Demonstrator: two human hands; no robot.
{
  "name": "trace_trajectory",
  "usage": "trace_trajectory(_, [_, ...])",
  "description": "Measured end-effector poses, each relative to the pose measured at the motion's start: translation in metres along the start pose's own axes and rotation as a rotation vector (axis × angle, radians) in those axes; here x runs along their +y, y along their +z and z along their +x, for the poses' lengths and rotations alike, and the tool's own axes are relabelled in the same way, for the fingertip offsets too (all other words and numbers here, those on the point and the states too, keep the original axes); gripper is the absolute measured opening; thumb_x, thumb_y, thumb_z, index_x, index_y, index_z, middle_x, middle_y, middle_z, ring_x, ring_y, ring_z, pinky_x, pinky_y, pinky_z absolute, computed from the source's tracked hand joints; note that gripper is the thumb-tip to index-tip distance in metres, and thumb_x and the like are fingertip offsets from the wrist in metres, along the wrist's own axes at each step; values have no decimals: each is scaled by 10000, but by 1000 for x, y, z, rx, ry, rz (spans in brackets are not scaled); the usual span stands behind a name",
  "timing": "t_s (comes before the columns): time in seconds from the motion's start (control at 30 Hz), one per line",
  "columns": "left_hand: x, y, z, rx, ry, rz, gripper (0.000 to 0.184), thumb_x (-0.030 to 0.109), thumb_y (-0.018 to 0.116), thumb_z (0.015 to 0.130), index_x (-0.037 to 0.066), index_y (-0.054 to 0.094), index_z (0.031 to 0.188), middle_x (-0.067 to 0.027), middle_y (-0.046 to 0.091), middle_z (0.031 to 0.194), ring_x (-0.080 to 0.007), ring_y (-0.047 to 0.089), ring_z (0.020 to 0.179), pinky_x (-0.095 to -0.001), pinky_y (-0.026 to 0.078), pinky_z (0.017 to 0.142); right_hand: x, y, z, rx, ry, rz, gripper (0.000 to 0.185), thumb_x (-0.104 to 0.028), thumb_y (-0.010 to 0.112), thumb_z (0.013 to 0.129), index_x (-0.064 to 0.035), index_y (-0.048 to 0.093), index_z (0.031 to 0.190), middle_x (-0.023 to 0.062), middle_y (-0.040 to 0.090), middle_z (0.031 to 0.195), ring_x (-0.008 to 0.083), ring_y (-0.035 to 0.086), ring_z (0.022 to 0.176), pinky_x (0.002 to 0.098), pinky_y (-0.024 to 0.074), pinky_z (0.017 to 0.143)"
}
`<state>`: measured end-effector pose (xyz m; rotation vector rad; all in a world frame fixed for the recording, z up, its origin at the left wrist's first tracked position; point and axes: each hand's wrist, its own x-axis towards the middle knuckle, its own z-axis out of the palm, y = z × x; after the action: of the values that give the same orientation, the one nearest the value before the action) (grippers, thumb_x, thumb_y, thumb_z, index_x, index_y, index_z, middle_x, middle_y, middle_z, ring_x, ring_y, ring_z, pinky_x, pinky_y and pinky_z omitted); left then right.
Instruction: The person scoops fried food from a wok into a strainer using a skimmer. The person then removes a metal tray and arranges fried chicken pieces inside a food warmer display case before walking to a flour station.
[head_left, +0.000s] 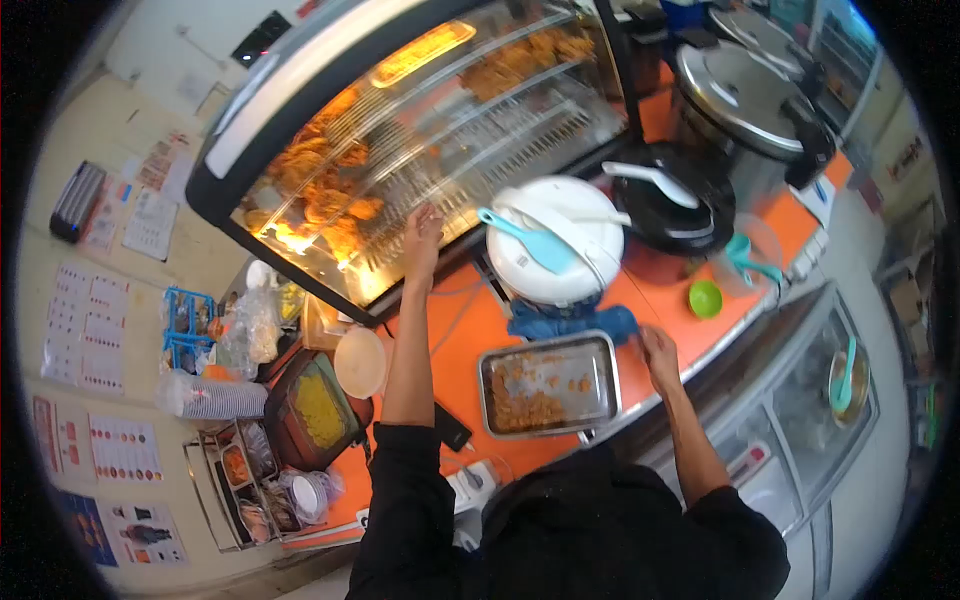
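My left hand [425, 225] is raised at the front of the glass food warmer [480, 190], its fingers curled. Whatever it may hold there is too small to make out. Fried food [325, 190] lies on the shelves inside. My right hand [658, 352] is closed at the right end of a crumpled blue cloth [575, 325]. Below the cloth sits a metal tray [612, 385] with brown crumbs and bits of food. A white lidded pot [520, 285] stands just behind the cloth, with a turquoise spatula [545, 247] lying across its top.
A black pot [690, 230], a green cup [704, 298] and a large steel pressure cooker [745, 90] stand to the right. A phone [452, 428] and a power strip [478, 480] lie near my body. Leftward are a container of yellow food [318, 412] and stacked cups [225, 397].
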<state>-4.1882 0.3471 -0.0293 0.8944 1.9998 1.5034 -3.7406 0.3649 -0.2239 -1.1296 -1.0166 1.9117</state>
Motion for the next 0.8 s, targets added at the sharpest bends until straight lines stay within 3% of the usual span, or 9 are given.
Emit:
trace_trajectory(0.03, [-15,5,-14,-16,0,-142,522,270,594,959,6,429,1378,-131,523,1334,-221,510,1240,-357,444,1006,-15,19,-6,6,10,209,324,-246,510,1014,-26,549,1248,125,663,1061,167,644,915,284,525,821])
trace_trajectory(0.07, [-24,10,-33,-41,-19,-233,534,310,586,968,7,432,1379,-136,545,1308,-230,528,1224,-371,441,1019,-48,31,-18,-140,53,309,356,-233,491,1014,-7,522,1287,156,615,1210,213,601,1102,322,477,968])
trace_trajectory(0.1, [-25,19,-57,-65,-36,-229,545,344,572,973,3,437,1375,-134,550,1302,-233,533,1219,-377,441,1021,-66,43,-25,-304,-26,477,371,-209,461,1016,18,492,1308,185,591,1250,263,600,1125,352,468,1003])
trace_trajectory(0.17, [-41,26,-103,-126,-78,-226,568,408,544,980,-4,455,1361,-132,557,1296,-235,545,1209,-391,441,1024,-123,76,-52,-372,-25,493,366,-152,428,1020,40,453,1331,215,568,1270,294,593,1151,362,491,996])
trace_trajectory(0.27, [-75,33,-169,-175,-177,-181,577,456,520,982,-8,494,1325,-123,570,1277,-230,558,1194,-402,443,1021,-151,98,-66,-462,-58,481,342,-133,414,1025,46,448,1315,230,564,1261,305,593,1163,341,509,993])
trace_trajectory(0.43, [-114,10,-264,-187,-364,-190,503,381,554,983,8,507,1317,-112,584,1247,-228,576,1174,-374,464,994,-162,119,-80,-591,-69,476,294,-172,503,1007,29,493,1222,215,598,1192,297,641,1087,319,557,926])
trace_trajectory(0.63, [-138,-11,-304,31,-474,-296,435,332,565,986,30,523,1296,-93,588,1250,-203,608,1127,-341,491,937,-144,133,-86,-701,-148,592,245,-186,555,985,8,533,1134,167,638,1049,241,686,931,297,582,815])
trace_trajectory(0.8, [-145,-12,-306,61,-495,-267,418,319,564,988,28,531,1286,-102,593,1242,-200,608,1126,-342,493,932,-149,154,-100,-678,-196,625,226,-182,564,982,7,547,1104,139,636,1003,188,679,839,258,559,746])
